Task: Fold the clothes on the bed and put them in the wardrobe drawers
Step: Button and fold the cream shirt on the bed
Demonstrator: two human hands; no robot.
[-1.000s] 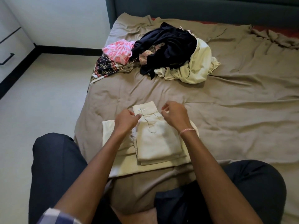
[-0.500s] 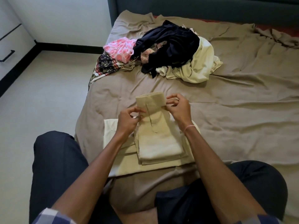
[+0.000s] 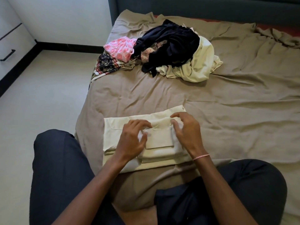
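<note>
Closest in, two knees in dark trousers frame the shot, left knee (image 3: 56,159) and right knee (image 3: 243,184), with both forearms reaching forward between them over the tan bedsheet (image 3: 227,119).

Now the hands, and both are at the folded cream garment (image 3: 159,141), which lies flat on the near edge of the bed right in front of the person. It sits in stacked layers, with a small neat rectangle on top and a wider panel spreading out beneath to the left. The left hand (image 3: 133,140) is down on it, fingers spread, palm resting on the left side of the fold. The right hand (image 3: 185,132) arches at the fold's right edge, fingers loosely curved and apart, gripping nothing. Its thumb is just at the cloth's edge, and whether it presses or only hovers I cannot tell. A pink-and-white thread bracelet (image 3: 201,157) rings that wrist.

Further up the bed, well apart from the fold, sits the unfolded pile. A navy garment (image 3: 172,43) is heaped on top, with a pink patterned piece (image 3: 120,47) to its left. A dark floral cloth (image 3: 105,64) trails towards the bed's edge, and a pale cream garment (image 3: 201,62) bunches on the right.

At the far end is the teal headboard (image 3: 194,5). Off to the left across the floor stands a white drawer front with a black handle (image 3: 7,55).
</note>
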